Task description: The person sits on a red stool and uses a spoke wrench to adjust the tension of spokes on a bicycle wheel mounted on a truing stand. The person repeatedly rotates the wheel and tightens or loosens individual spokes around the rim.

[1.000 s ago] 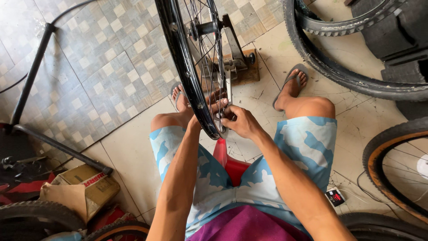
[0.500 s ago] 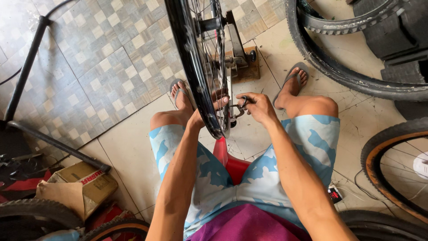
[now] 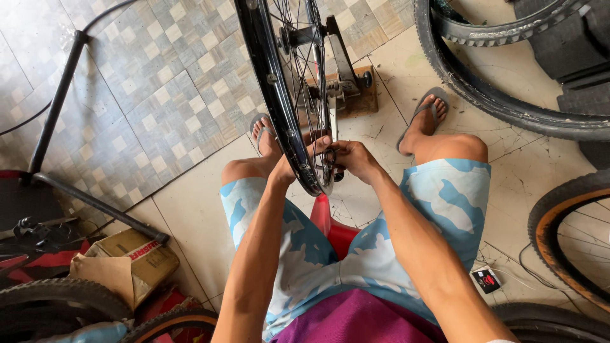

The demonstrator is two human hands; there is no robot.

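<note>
A black bicycle wheel rim with thin spokes stands upright in a dark truing stand on a wooden base. My left hand grips the rim's lowest part from the left, with fingertips showing past it. My right hand presses against the rim from the right, pinching a small dark spoke tool at the spokes. Both hands meet at the bottom of the wheel, between my knees.
I sit on a red stool, sandalled feet either side of the stand. Large black tyres lie at the top right and a tan-walled wheel at the right. At left are a cardboard box and a black metal frame.
My right hand, held slightly off to the right with the tool half a second ago, has come back in against the rim. The left hand keeps its hold.
</note>
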